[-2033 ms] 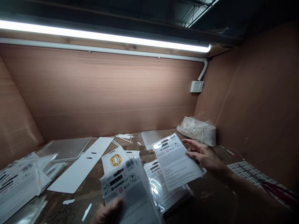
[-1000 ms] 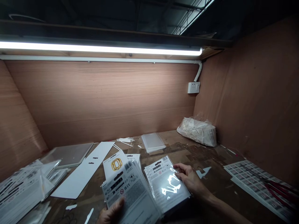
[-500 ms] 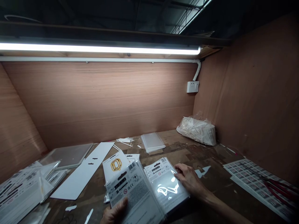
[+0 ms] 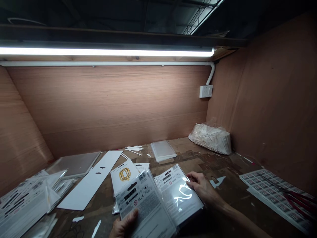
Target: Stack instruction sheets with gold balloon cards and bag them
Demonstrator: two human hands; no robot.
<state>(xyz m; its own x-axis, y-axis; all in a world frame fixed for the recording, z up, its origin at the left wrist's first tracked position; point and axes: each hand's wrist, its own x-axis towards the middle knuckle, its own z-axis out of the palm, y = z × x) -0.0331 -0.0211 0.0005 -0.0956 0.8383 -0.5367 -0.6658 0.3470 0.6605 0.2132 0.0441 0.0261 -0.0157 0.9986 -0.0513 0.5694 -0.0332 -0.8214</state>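
Lowered since earlier, my right hand (image 4: 203,187) touches lower-centre packets (image 4: 177,193), grip unclear to me; my left hand (image 4: 123,225) pinches stacked cards (image 4: 148,210).

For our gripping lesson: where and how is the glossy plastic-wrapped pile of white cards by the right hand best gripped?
Probably pinch the pile from the right, thumb on top, along its straight long edge; grey plastic-wrapped packs crowd its left.
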